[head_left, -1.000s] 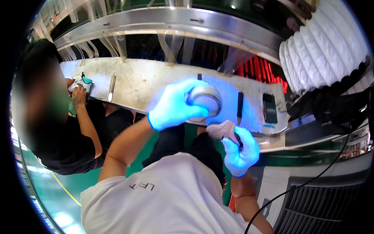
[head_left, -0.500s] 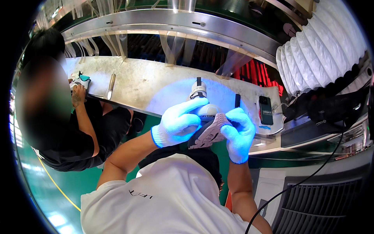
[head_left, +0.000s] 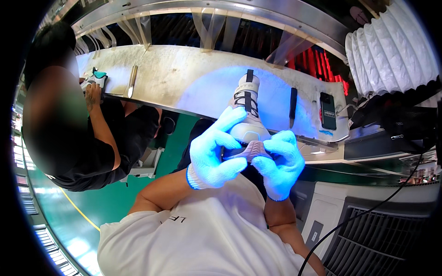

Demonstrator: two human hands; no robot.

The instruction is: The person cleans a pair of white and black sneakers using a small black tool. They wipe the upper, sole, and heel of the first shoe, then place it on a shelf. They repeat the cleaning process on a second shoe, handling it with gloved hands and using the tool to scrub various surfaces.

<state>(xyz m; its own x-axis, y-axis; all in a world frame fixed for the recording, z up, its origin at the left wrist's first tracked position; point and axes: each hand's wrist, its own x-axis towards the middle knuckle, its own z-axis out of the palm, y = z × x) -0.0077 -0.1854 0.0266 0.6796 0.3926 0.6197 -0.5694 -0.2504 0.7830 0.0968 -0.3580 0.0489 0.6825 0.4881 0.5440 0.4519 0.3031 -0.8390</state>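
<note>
A light grey shoe upper [head_left: 249, 129] with black laces and a black heel tab is under bluish light, toe toward me at the table's near edge. Against its toe is a shoe sole [head_left: 254, 150] with a pinkish-grey tread and a dark side. Wearing a white knit glove, my left hand [head_left: 214, 154] grips the sole's left part, its index finger lying along the upper's side. My right hand [head_left: 282, 161], gloved alike, pinches the sole's right side near the toe. My fingers hide much of the sole.
A black-handled tool [head_left: 293, 106] and a phone [head_left: 328, 111] lie on the worn table [head_left: 170, 76]; a knife [head_left: 132, 82] lies farther left. At left sits a co-worker handling another shoe [head_left: 95, 80]. Behind the table runs a metal rail with clear strips; a white hose [head_left: 391, 50] hangs at right.
Both hands have brought the sole from a tilt to nearly level against the upper's toe. My left thumb has come round in front of the sole, and more of the laced upper shows.
</note>
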